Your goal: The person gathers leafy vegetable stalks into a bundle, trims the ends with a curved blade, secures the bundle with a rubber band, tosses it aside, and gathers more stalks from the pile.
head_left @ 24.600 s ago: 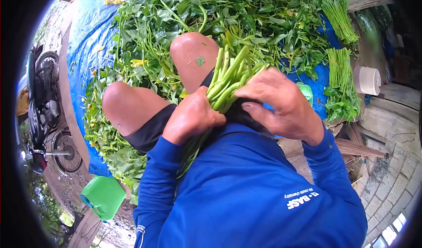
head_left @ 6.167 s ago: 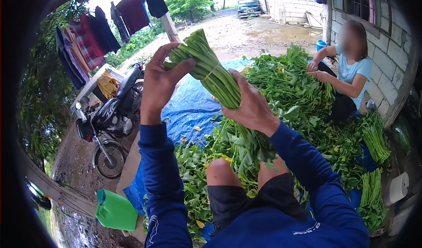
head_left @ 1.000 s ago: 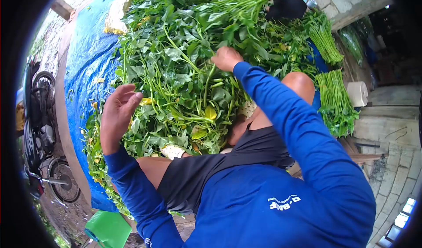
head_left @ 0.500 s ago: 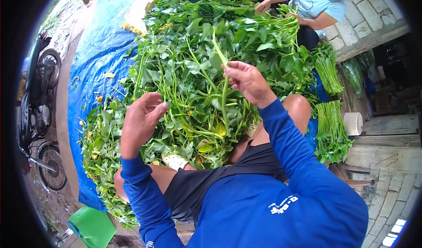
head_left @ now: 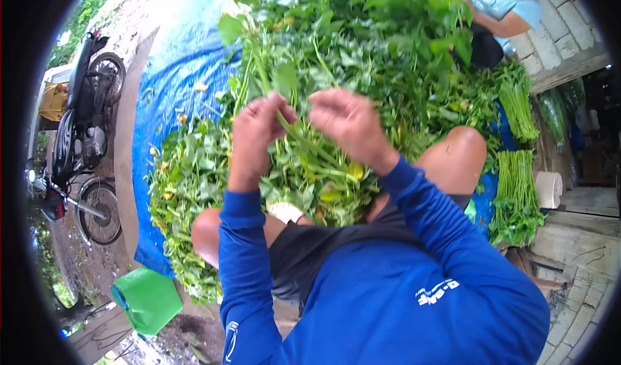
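Note:
A long green leafy stem (head_left: 262,67) passes through the closed fingers of my left hand (head_left: 259,129), its leaves up and its lower end slanting down to the right. Just right of it is my right hand (head_left: 349,122), blurred, fingers apart, with nothing visible in it. Beneath both hands spreads a big heap of leafy green stems (head_left: 388,61) with some yellow leaves, reaching around my bent knees.
A blue tarp (head_left: 174,80) lies under the heap. At left are a motorcycle (head_left: 84,132) and a green container (head_left: 149,300). On the right are stem bundles (head_left: 514,190), a white roll (head_left: 548,190) and a person in light blue (head_left: 501,6).
The stem has passed from my right hand to my left. My hands have come closer together, and my right hand has opened. Earlier, a banded bundle was held in both hands; it is gone from them.

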A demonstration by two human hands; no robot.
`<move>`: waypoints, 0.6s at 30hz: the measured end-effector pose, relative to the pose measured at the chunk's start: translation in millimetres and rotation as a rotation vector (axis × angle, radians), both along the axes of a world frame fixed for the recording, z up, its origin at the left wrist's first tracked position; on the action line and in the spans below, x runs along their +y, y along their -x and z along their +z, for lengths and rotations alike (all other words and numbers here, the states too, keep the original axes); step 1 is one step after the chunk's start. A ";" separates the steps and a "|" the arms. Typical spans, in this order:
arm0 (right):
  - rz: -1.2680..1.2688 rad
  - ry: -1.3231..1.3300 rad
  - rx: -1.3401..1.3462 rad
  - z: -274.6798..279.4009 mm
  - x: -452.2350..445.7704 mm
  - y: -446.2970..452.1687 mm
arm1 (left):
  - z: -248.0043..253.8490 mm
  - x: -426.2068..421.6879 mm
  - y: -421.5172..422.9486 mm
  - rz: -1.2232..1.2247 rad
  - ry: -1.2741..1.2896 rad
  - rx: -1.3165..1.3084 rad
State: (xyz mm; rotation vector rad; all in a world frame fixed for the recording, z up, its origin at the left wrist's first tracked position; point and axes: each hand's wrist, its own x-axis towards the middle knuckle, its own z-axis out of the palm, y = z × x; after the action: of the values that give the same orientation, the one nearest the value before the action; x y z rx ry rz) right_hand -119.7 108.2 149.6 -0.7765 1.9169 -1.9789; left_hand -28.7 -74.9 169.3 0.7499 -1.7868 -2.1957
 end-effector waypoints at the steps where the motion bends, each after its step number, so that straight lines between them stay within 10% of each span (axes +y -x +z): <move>1: 0.004 -0.011 -0.125 1.8 9.2 9.5 | 6.5 -8.6 -2.9 0.060 -0.006 -0.004; 8: 0.546 -0.489 -0.301 -36.9 46.0 -21.5 | -9.9 -48.6 -20.2 0.036 -0.255 0.165; 11: 0.573 -0.183 -0.750 -43.9 46.2 -33.9 | -15.0 -53.8 -22.7 0.022 -0.254 0.167; 18: 0.411 -0.311 -0.887 -35.9 42.7 -26.0 | -12.9 -51.1 -23.2 0.022 -0.199 0.181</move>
State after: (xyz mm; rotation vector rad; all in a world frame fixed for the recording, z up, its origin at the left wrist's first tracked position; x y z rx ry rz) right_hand -93.7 150.9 113.7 -0.1246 1.3286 -1.3683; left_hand -5.5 -126.0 156.4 0.5831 -1.4852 -2.3669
